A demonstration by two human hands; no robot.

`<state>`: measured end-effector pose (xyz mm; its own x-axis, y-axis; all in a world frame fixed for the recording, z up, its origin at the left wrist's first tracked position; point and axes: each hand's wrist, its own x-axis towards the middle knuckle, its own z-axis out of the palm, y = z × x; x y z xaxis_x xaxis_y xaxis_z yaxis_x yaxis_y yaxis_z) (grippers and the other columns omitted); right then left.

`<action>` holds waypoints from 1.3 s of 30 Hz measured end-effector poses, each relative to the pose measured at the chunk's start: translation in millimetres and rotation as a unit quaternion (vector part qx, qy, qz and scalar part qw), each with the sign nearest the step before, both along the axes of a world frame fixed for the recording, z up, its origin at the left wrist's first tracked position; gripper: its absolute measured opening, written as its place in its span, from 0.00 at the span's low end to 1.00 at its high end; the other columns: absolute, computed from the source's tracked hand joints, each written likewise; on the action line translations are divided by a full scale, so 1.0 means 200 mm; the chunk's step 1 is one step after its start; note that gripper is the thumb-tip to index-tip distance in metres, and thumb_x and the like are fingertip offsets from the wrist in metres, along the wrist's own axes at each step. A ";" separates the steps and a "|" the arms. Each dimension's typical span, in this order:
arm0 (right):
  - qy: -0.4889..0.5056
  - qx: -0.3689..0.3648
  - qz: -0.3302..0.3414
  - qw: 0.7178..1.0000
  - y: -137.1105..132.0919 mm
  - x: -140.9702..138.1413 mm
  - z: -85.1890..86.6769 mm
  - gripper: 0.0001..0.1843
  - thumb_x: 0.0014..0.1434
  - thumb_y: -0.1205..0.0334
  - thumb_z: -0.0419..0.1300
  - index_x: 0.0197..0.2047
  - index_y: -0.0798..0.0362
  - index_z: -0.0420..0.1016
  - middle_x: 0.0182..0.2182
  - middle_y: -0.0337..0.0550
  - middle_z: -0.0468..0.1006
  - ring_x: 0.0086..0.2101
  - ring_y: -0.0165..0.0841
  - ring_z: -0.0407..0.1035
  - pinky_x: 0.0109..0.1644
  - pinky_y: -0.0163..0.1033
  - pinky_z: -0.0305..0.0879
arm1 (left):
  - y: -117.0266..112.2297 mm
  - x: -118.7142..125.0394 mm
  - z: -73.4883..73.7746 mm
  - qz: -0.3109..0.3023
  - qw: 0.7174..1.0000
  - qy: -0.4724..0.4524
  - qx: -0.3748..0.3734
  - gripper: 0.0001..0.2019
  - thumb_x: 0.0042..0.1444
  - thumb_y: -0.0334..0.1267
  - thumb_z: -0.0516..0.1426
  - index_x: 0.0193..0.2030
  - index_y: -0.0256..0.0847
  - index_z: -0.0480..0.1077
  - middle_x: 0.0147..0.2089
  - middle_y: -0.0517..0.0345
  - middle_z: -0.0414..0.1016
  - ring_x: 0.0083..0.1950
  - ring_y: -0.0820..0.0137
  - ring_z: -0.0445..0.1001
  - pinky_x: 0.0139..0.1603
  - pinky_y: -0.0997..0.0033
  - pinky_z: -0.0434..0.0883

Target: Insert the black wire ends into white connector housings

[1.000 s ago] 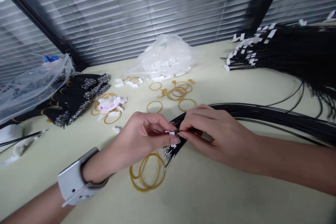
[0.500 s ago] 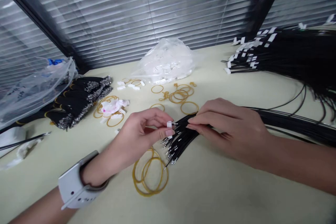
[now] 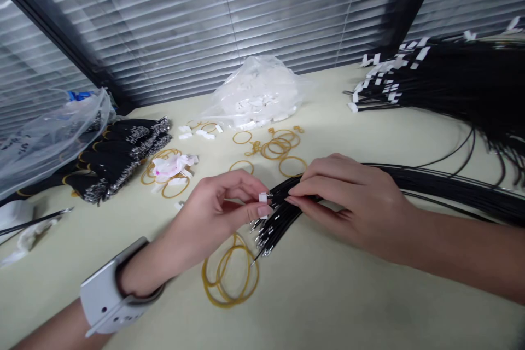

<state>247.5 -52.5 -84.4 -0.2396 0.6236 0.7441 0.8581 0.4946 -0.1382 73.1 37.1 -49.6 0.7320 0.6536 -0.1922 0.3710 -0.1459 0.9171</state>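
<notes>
Between thumb and fingers my left hand (image 3: 229, 205) pinches a small white connector housing (image 3: 263, 198). A wire's metal terminal meets its right side; how far it sits inside I cannot tell. My right hand (image 3: 348, 194) is closed on a thin black wire (image 3: 281, 196) just right of the housing, the fingertips hiding part of it. Below both hands lies a bundle of black wires (image 3: 283, 221), its bare silver terminals fanned out to the lower left. The bundle runs right, under my right hand. Yellow rubber bands (image 3: 229, 279) lie just below the terminals.
A clear bag of white housings (image 3: 260, 93) stands at the back by the blinds. Loose rubber bands (image 3: 279, 147) lie before it. Black wires with white ends (image 3: 451, 76) are piled at right. At left, terminal-ended wire bundles (image 3: 118, 158) lie beside a plastic bag (image 3: 53, 131).
The wire tip and the housing have come closer together, so less of the terminal shows between them. The whole view has shifted slightly; both hands keep their grip.
</notes>
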 end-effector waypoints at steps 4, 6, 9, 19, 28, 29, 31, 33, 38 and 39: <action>0.017 -0.008 0.009 1.000 0.00 -0.01 0.00 0.02 0.51 0.70 0.57 0.31 0.58 0.70 0.27 0.40 0.68 0.28 0.21 0.60 0.31 0.32 0.56 | -0.01 0.01 0.00 0.008 1.000 0.011 -0.018 0.09 0.41 0.40 0.60 0.28 0.39 0.68 0.24 0.67 0.71 0.26 0.89 0.69 0.26 0.96 0.67; 0.025 -0.016 0.013 0.999 0.00 -0.01 0.00 0.02 0.51 0.71 0.56 0.31 0.58 0.70 0.27 0.40 0.67 0.29 0.21 0.60 0.32 0.32 0.56 | -0.01 0.01 0.00 0.012 0.999 0.017 -0.027 0.08 0.41 0.40 0.60 0.27 0.38 0.68 0.24 0.67 0.71 0.25 0.89 0.68 0.25 0.97 0.66; 0.031 -0.028 0.028 0.999 0.00 -0.01 0.00 0.02 0.51 0.71 0.56 0.31 0.58 0.69 0.27 0.39 0.67 0.29 0.21 0.59 0.32 0.32 0.55 | -0.02 0.01 0.00 0.012 0.999 0.011 -0.029 0.08 0.42 0.41 0.60 0.27 0.39 0.69 0.24 0.66 0.72 0.26 0.90 0.68 0.25 0.97 0.66; 0.025 -0.046 0.049 0.997 0.00 -0.01 -0.03 0.02 0.52 0.70 0.55 0.31 0.57 0.68 0.27 0.39 0.67 0.30 0.23 0.59 0.35 0.34 0.55 | -0.02 -0.01 -0.01 0.015 1.000 0.010 -0.003 0.10 0.41 0.42 0.59 0.27 0.38 0.71 0.26 0.64 0.72 0.27 0.88 0.69 0.27 0.94 0.67; 0.047 -0.062 0.065 0.995 0.00 -0.03 -0.01 0.03 0.53 0.72 0.53 0.30 0.59 0.68 0.26 0.40 0.66 0.29 0.23 0.58 0.34 0.34 0.54 | -0.04 -0.02 -0.01 -0.016 0.999 0.034 0.008 0.11 0.42 0.43 0.59 0.28 0.38 0.71 0.28 0.62 0.72 0.29 0.87 0.68 0.29 0.91 0.67; 0.045 -0.063 0.069 0.995 0.00 -0.02 -0.01 0.03 0.53 0.72 0.53 0.31 0.59 0.68 0.27 0.40 0.66 0.29 0.23 0.59 0.34 0.34 0.54 | -0.04 -0.02 -0.01 -0.016 0.999 0.035 0.007 0.10 0.42 0.43 0.59 0.29 0.38 0.71 0.28 0.62 0.72 0.29 0.87 0.67 0.28 0.91 0.66; 0.039 -0.063 0.075 0.994 0.00 -0.02 -0.02 0.03 0.53 0.71 0.53 0.31 0.59 0.67 0.27 0.40 0.66 0.30 0.23 0.59 0.35 0.34 0.54 | -0.05 -0.01 -0.01 -0.013 0.999 0.032 0.008 0.10 0.42 0.43 0.59 0.29 0.38 0.72 0.28 0.61 0.72 0.28 0.87 0.67 0.27 0.91 0.65; 0.036 -0.058 0.077 0.995 0.00 -0.02 -0.02 0.02 0.53 0.72 0.53 0.31 0.59 0.67 0.27 0.40 0.66 0.30 0.23 0.59 0.35 0.34 0.54 | -0.05 -0.01 -0.01 -0.012 1.000 0.025 0.008 0.11 0.42 0.43 0.59 0.29 0.38 0.72 0.28 0.61 0.72 0.28 0.87 0.67 0.28 0.91 0.66; 0.022 -0.053 0.088 0.994 -0.01 -0.02 -0.01 0.03 0.53 0.72 0.53 0.30 0.60 0.67 0.26 0.41 0.66 0.29 0.23 0.58 0.33 0.34 0.53 | -0.06 -0.01 -0.01 -0.019 1.000 0.024 0.006 0.11 0.43 0.44 0.58 0.29 0.39 0.71 0.28 0.63 0.71 0.28 0.88 0.66 0.27 0.92 0.64; 0.019 -0.055 0.085 0.995 -0.01 -0.02 -0.01 0.03 0.53 0.72 0.52 0.30 0.60 0.67 0.26 0.41 0.66 0.29 0.24 0.58 0.33 0.34 0.53 | -0.05 -0.02 -0.01 -0.022 0.999 0.027 -0.006 0.11 0.43 0.44 0.58 0.29 0.39 0.71 0.27 0.64 0.71 0.27 0.89 0.66 0.26 0.93 0.64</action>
<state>242.6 -54.5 -86.7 -0.3218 0.6548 0.6839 0.7560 0.6126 -0.2309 70.0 26.4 -51.9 0.7482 0.6185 -0.2402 0.4133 -0.1514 0.8979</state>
